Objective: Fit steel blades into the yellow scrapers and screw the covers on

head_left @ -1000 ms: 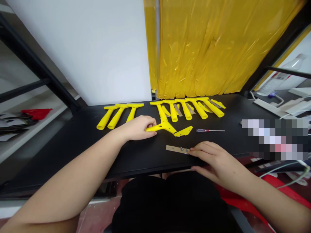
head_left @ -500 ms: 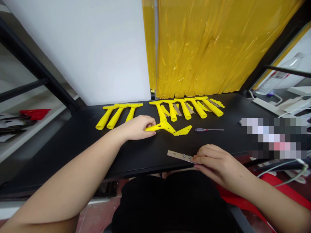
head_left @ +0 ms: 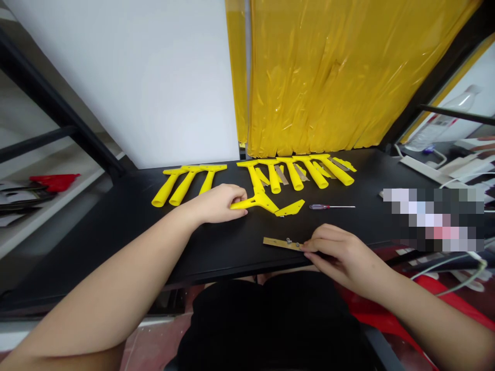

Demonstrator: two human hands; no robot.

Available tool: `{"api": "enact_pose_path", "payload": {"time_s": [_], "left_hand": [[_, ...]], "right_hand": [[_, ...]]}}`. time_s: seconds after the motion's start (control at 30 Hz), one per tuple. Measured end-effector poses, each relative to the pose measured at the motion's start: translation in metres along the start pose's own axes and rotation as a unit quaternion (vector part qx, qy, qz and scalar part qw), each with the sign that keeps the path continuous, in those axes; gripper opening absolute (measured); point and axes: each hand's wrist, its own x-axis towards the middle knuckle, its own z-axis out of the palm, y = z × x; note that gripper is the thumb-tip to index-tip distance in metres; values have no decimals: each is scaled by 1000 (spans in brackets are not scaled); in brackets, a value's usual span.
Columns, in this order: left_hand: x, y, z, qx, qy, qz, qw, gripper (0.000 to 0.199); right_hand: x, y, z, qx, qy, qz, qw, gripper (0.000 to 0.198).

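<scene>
My left hand (head_left: 224, 203) is closed around the handle of a yellow scraper (head_left: 260, 200), whose wide head points right. Beside that head lies a loose yellow cover plate (head_left: 291, 208) with small holes. My right hand (head_left: 340, 252) pinches the right end of a flat brownish blade strip (head_left: 279, 243) above the table's front part. Small screws (head_left: 289, 240) rest on top of the strip close to my fingertips. Behind the right hand, a screwdriver (head_left: 320, 206) with a clear purplish handle lies with its shaft pointing right.
Several yellow scraper handles (head_left: 324, 175), with plates and strips between them, line the back of the black table (head_left: 127, 232). More scraper handles (head_left: 181, 188) lie back left. A white panel (head_left: 154, 82) and yellow plastic sheeting (head_left: 309, 77) stand behind. A plastic bottle (head_left: 441, 121) is at right.
My right hand has shifted slightly left and up with the strip, which now tilts less. The left hand and its scraper look unchanged.
</scene>
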Motion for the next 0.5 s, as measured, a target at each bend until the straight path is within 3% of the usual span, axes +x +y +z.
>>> {"api": "enact_pose_path", "payload": {"time_s": [0.37,0.5], "left_hand": [[0,0,0,-4,7,-1,1000,20],[0,-1,0,-11,17,-4,1000,22]], "right_hand": [[39,30,4,-45,19,36,998,17],[43,33,0,-15,42,65,997,16]]}}
